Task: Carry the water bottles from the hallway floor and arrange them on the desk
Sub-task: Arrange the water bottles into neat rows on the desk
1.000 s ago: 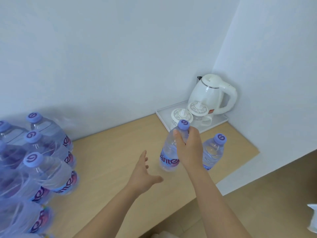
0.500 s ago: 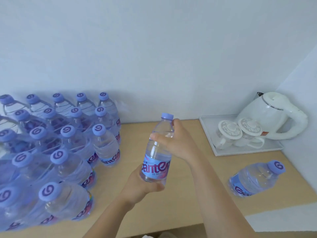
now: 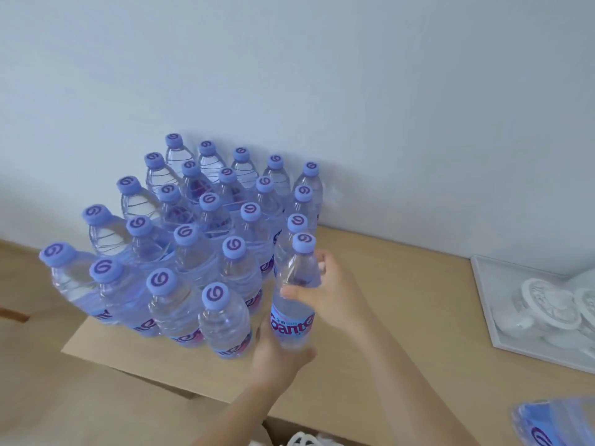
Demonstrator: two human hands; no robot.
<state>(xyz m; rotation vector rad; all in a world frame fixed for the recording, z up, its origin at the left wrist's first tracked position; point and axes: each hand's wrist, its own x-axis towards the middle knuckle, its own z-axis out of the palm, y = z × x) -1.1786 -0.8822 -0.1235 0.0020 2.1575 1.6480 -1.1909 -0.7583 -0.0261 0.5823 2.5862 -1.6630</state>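
You have one water bottle [image 3: 294, 294] upright between both hands, right at the near right corner of the block of bottles [image 3: 199, 239] that stands against the wall at the back of the table [image 3: 402, 317]. Its base looks to be at or just above the tabletop; your lower hand hides it, so you cannot tell whether it is set down yet. Your right hand [image 3: 325, 294] wraps the shoulder of the bottle, fingers curled round it just under the cap, which steers the top and keeps it vertical. Your left hand [image 3: 280, 352] cups the bottom below the label, fingers curled round it, taking the weight and guiding the foot into place. That two-point hold suits a soft, full bottle that would otherwise swing.

The block is packed in tidy rows, caps up, bottles touching, so the held bottle probably goes in as the next in the right-hand column, flush with its neighbours. Mind the nearest standing bottle: a nudge could topple it.

At the right edge of the table sits a white tray [image 3: 483, 304] with lidded cups [image 3: 547, 310], well apart from the block. Another bottle [image 3: 557, 426] shows blurred at the lower right, probably yet to be arranged.
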